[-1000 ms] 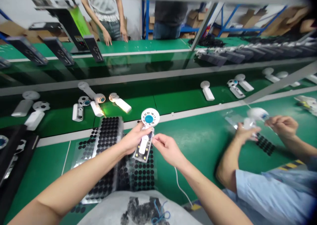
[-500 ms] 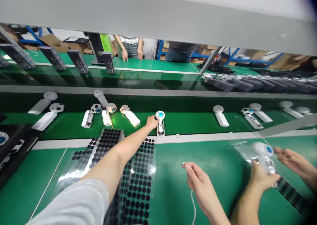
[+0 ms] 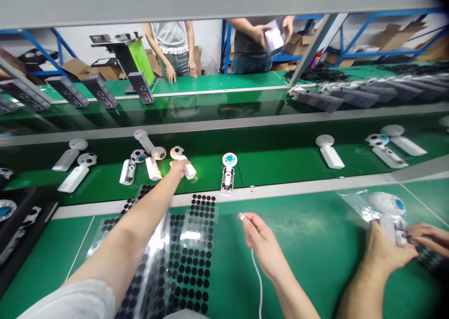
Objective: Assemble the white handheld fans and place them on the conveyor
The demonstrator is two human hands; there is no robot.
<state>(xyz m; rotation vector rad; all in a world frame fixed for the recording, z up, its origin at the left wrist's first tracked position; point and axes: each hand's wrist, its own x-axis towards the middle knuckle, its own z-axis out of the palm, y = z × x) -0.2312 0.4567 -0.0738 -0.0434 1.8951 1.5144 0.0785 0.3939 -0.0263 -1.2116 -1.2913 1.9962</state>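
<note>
My left hand [image 3: 178, 167] reaches out to the green belt, its fingers closed around a white handheld device with a round soccer-ball head [image 3: 190, 171]. Warm light glows beside that device. In my right hand [image 3: 257, 232], thumb and fingers pinch the plug of a white cable [image 3: 261, 286], its metal tip pointing up and left. A similar device with an uncovered body and a blue disc in its head [image 3: 228, 178] lies on the belt between my hands. Left of my left hand lie several more devices, one of them a lit device [image 3: 153, 168].
Sheets of black round stickers [image 3: 191, 263] lie under my left arm. At right, a co-worker's hands [image 3: 382, 253] hold another white device [image 3: 387, 204]. A black tray [image 3: 21, 235] stands at left. Grey boxes [image 3: 140, 87] line the shelf; two people stand beyond it.
My left hand has moved left from the uncovered device to the lit soccer-ball device. My right hand, with the cable plug, has shifted left and up. A person opposite now visibly holds a box.
</note>
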